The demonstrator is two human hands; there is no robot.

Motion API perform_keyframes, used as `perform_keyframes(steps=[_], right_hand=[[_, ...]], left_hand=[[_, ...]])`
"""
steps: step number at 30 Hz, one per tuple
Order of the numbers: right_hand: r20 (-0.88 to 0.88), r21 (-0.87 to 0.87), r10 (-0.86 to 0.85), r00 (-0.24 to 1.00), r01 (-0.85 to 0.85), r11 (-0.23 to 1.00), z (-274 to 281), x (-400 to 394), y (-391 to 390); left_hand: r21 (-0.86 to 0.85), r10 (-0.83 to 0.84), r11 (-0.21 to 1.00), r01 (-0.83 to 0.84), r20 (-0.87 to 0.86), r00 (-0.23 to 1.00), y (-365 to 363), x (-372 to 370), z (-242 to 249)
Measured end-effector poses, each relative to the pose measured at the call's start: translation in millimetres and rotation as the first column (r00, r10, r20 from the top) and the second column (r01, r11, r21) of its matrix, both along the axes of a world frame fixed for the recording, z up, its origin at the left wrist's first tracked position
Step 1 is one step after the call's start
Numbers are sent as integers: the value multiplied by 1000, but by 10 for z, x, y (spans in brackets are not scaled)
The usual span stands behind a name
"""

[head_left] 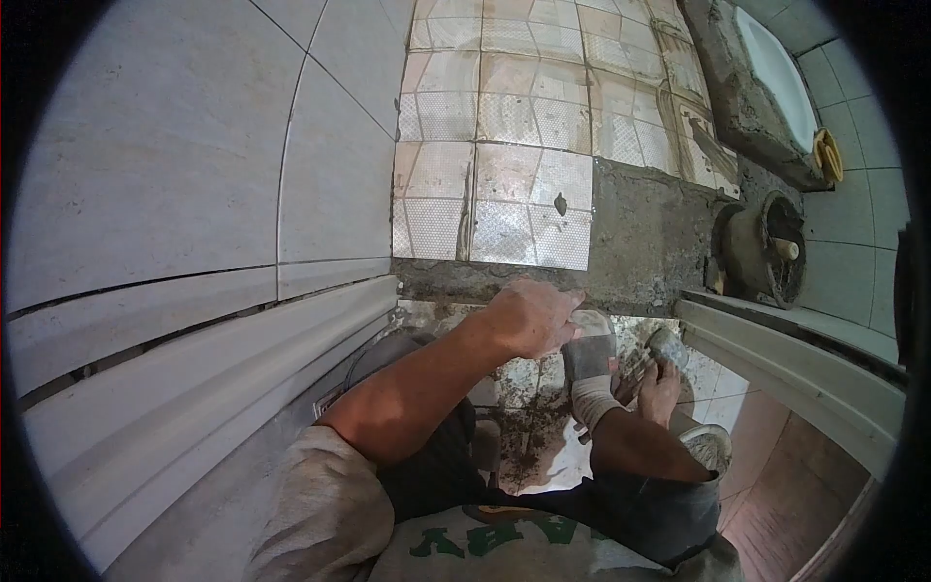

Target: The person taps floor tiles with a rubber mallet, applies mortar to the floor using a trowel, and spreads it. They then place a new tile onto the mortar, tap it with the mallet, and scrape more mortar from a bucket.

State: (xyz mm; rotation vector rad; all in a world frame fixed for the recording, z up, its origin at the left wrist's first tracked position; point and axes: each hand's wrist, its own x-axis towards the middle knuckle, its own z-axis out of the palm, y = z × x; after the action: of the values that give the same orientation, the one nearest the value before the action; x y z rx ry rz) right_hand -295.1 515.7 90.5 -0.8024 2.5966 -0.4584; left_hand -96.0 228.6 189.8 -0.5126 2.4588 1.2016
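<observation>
My left hand [533, 315] reaches across the doorway floor, fingers curled, right beside the toe of a grey-and-white sock [589, 359] on my right foot. Whatever its fingers close round is hidden. On the far side of that leg, my right hand [659, 390] has its fingers bent against a grey, rag-like lump [669, 347] low over the floor. My right forearm is hidden behind the leg. Just past my left hand runs a strip of bare, rough mortar [456, 281], bordering the patterned floor tiles [529, 228].
A mortar-crusted bucket [752, 254] with a pale handle in it stands at right. Behind it, a white basin [776, 73] is set in rough concrete, with a yellow cloth [827, 155] at its corner. A pale container [710, 446] sits by my right knee. Door frames flank me.
</observation>
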Motion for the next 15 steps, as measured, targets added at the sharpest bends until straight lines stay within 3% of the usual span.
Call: perform_keyframes(steps=[5, 10, 15], right_hand=[[-103, -75, 132, 986, -140, 987, -21, -84, -153], [-48, -68, 123, 991, -126, 990, 54, -86, -286], [-60, -32, 146, 987, -148, 988, 89, -105, -329]], left_hand=[[10, 13, 1000, -12, -9, 1000, -36, 5, -24], [-25, -14, 1000, 12, -88, 996, -2, 15, -127], [5, -45, 999, 45, 119, 992, -21, -95, 46]])
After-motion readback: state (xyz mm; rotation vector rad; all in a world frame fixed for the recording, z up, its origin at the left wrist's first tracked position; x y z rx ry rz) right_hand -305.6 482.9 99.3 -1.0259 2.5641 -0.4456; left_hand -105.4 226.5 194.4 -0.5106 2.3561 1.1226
